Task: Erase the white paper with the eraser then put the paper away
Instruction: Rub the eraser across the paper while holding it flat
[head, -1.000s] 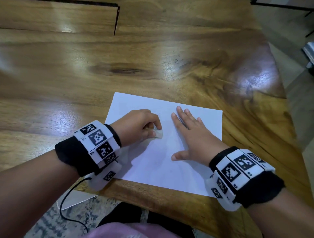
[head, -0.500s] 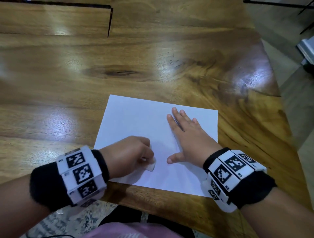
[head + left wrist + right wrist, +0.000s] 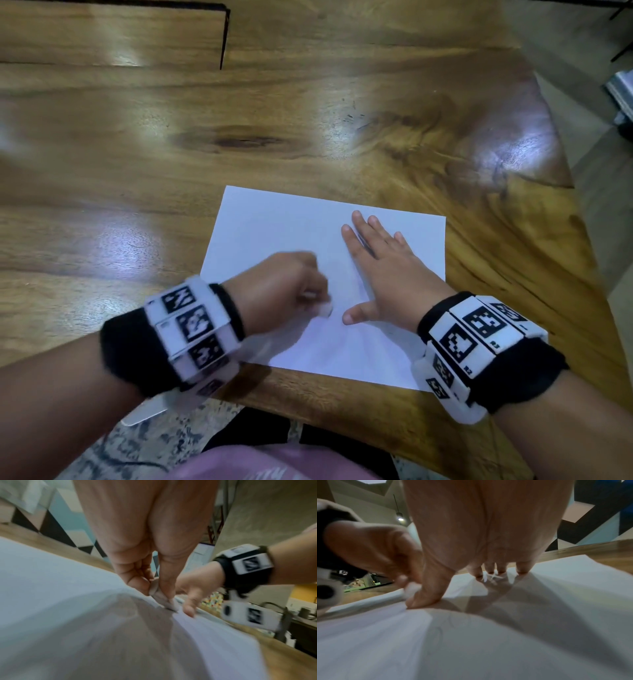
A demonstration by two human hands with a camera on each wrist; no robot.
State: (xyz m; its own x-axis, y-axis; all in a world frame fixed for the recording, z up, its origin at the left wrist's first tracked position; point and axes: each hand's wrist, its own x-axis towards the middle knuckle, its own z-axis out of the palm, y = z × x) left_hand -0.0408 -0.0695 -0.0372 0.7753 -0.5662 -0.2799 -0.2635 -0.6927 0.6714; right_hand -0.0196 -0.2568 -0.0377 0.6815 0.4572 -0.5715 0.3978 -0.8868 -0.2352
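Observation:
A white sheet of paper lies on the wooden table near its front edge. My left hand pinches a small white eraser and presses it on the paper's middle, close to my right thumb. The left wrist view shows the eraser held between thumb and fingers against the paper. My right hand lies flat on the right half of the sheet with its fingers straight. In the right wrist view those fingertips press the paper, and the eraser shows beside the thumb.
The wooden table stretches away bare beyond the paper. Its right edge slants close to the sheet, with grey floor past it. A dark slot cuts the tabletop at the far left. My lap and a white cable lie below the front edge.
My left hand drew the eraser back toward me across the paper, then shifted slightly right. My right hand has stayed flat on the sheet.

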